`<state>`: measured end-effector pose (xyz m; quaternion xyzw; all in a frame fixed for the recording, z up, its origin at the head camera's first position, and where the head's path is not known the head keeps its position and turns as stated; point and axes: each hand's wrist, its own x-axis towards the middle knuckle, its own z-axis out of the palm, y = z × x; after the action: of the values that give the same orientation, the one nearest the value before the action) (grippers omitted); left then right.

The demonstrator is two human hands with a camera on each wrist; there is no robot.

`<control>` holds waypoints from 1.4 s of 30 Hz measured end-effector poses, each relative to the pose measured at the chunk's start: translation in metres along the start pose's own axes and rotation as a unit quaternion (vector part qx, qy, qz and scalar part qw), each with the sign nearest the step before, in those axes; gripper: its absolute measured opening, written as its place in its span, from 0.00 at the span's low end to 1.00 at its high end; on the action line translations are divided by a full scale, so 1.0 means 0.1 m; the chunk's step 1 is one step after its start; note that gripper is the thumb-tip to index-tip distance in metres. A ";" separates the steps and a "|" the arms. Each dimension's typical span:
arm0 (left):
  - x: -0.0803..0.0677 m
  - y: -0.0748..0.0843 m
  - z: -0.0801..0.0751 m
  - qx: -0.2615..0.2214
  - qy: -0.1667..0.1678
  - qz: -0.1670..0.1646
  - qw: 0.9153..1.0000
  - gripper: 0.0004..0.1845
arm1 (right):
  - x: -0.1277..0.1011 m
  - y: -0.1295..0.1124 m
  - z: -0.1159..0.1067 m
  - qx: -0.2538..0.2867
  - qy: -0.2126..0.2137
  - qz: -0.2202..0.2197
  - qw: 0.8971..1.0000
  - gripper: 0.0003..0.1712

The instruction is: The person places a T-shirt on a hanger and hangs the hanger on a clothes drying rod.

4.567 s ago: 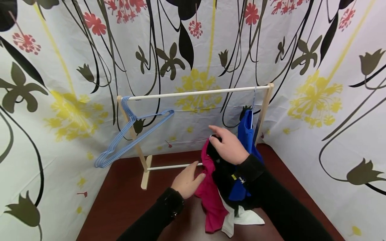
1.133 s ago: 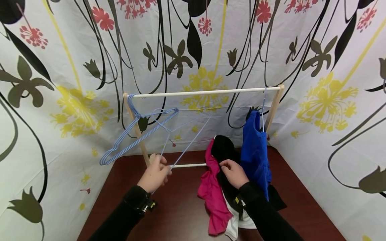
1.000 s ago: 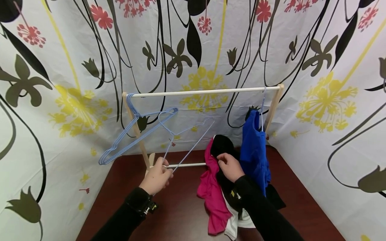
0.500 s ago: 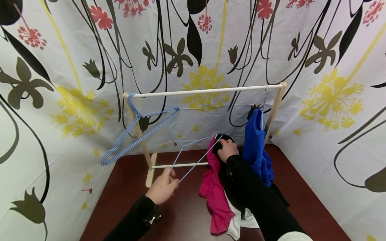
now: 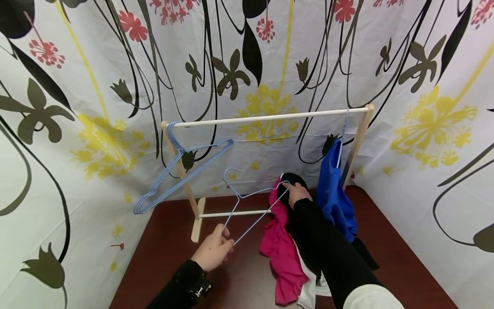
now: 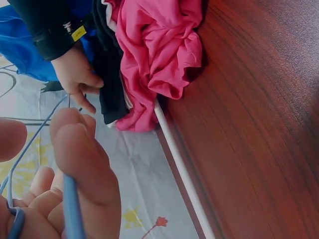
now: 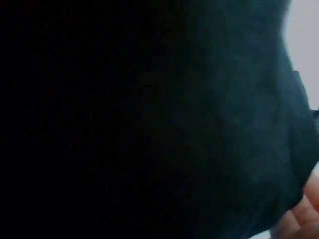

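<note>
My left hand (image 5: pixel 221 245) pinches the lower corner of a light blue wire hanger (image 5: pixel 252 201), held tilted with its far end up against a black garment (image 5: pixel 292 177). My right hand (image 5: pixel 298 192) grips the top of that black garment, lifted above a pile on the table. In the left wrist view my left fingers (image 6: pixel 79 164) curl round the hanger wire (image 6: pixel 71 214), and the right hand (image 6: pixel 76 75) pinches the black cloth (image 6: pixel 112 79). The right wrist view is filled by dark cloth (image 7: pixel 149 119), with a fingertip at the lower right.
A wooden rack with a white top rail (image 5: pixel 270 116) stands on the brown table (image 5: pixel 166 253). Several blue hangers (image 5: pixel 179 171) hang at its left end, a blue garment (image 5: pixel 333 195) at its right. Pink (image 5: pixel 283 253) and white (image 5: pixel 308 294) garments lie in the pile.
My left hand has carried the hanger rightward, and its end now meets the black garment. My right hand has risen from the pile to the top of that garment.
</note>
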<state>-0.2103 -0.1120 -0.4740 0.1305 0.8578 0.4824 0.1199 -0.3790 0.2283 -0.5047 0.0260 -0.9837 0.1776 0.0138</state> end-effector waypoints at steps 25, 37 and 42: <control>0.00 0.01 -0.01 0.016 -0.023 0.001 1.000 0.12 | -0.05 0.21 -0.28 0.103 0.098 0.048 0.989 0.08; 0.01 0.09 -0.01 0.028 -0.021 0.017 0.999 0.13 | -0.15 0.01 -0.62 0.163 0.099 0.032 0.981 0.20; 0.01 0.13 0.02 0.030 -0.012 0.024 0.999 0.13 | -0.24 -0.11 -0.72 0.165 0.096 0.018 0.981 0.20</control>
<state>-0.2094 -0.1031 -0.4638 0.1608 0.8668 0.4580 0.1146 -0.3534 0.2445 -0.4344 -0.0065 -0.9351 0.3397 0.1006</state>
